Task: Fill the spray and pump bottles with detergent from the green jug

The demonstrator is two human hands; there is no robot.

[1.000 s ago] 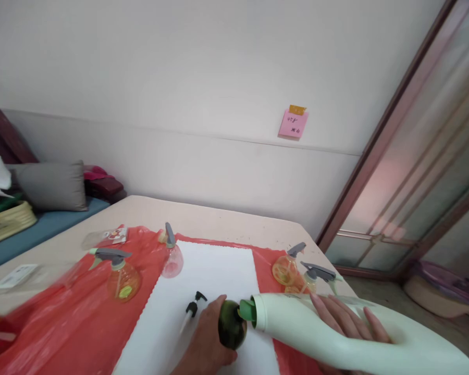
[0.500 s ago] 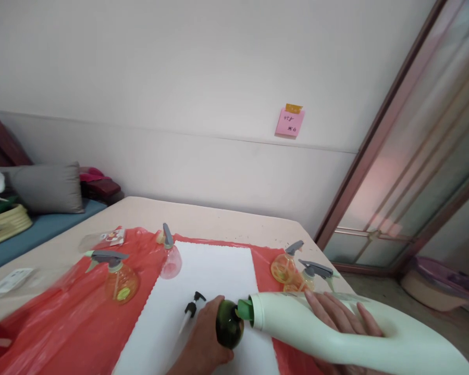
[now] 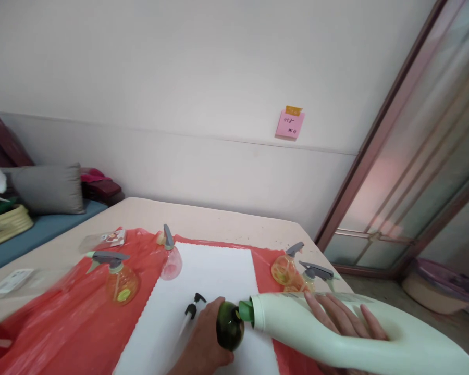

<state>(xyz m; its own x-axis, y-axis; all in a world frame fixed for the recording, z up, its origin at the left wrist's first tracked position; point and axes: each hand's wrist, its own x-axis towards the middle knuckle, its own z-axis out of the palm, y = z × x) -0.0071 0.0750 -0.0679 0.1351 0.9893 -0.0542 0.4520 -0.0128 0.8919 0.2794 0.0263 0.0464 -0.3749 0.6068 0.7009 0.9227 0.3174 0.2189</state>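
Observation:
My left hand (image 3: 210,336) is wrapped round a small dark green bottle (image 3: 230,328), whose mouth faces right. Tipped on its side, a large pale green jug (image 3: 289,317) has its green spout (image 3: 246,311) right at the bottle's mouth. Through the jug's handle my right hand (image 3: 342,317) grips it, fingers lying over the body. Whether liquid is flowing I cannot tell. A black pump head (image 3: 193,310) with a white tube lies on the white sheet (image 3: 214,265), just left of my left hand.
Clear spray bottles with grey triggers stand on both sides: an orange one (image 3: 122,284) and a pink one (image 3: 172,262) at left, two yellowish ones (image 3: 284,268) at right. Red plastic film (image 3: 82,317) covers part of the table (image 3: 219,221). A pink note (image 3: 289,124) hangs on the wall.
Hardly anything differs. The fingers of my right hand and the rear of the jug have shifted very slightly right; the bottle and spout stay together.

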